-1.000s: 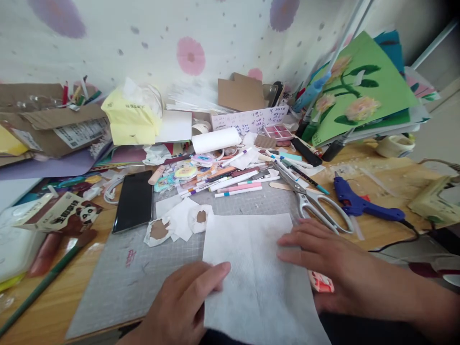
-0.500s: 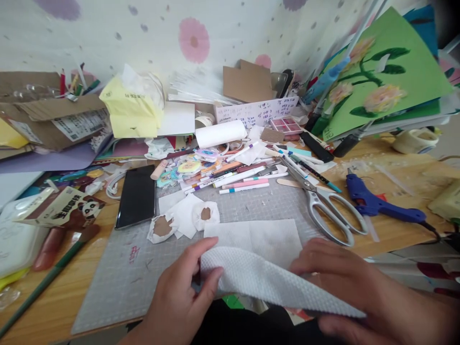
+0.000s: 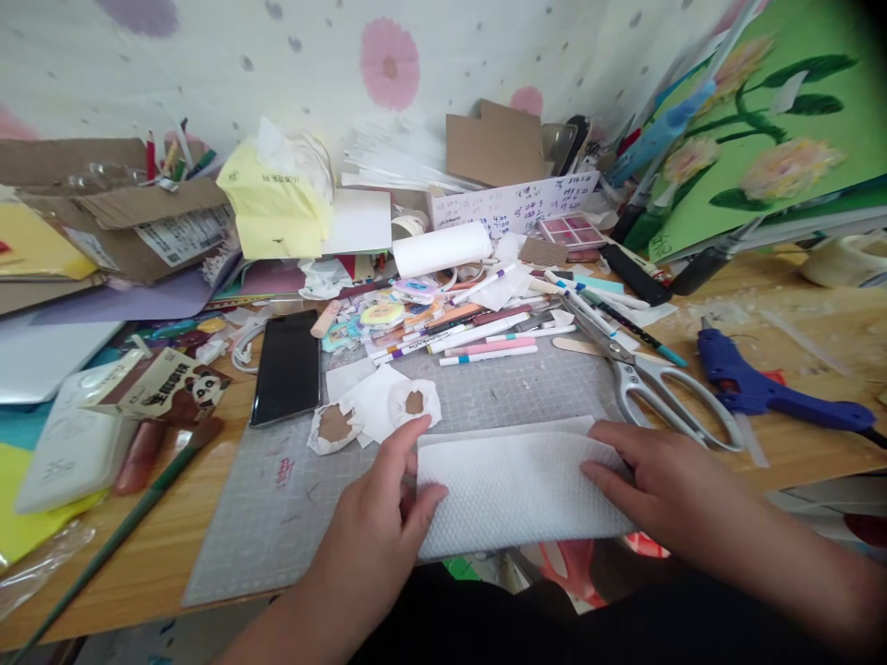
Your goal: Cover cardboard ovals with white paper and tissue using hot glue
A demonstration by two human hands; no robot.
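Note:
A white dimpled paper towel [image 3: 513, 489] is held out flat over the front edge of the grey cutting mat [image 3: 242, 517]. My left hand [image 3: 381, 508] pinches its left end between thumb and fingers. At the other end my right hand [image 3: 658, 480] grips the towel's upper right part the same way. Behind the towel lie white paper pieces [image 3: 378, 402] with brown cardboard showing through torn holes. Silver scissors [image 3: 665, 388] rest beyond my right hand.
Several markers [image 3: 485, 348] lie heaped at the mat's back. A black phone [image 3: 285, 369] sits left, near a green-handled brush [image 3: 139, 517]. A blue glue gun [image 3: 769, 379] lies right. Behind stand a white paper roll [image 3: 443, 251] and a cardboard box [image 3: 131, 212].
The towel's right part, earlier folded over and slanting down, is now spread level. My right hand has moved up to its upper right part. The view has shifted slightly.

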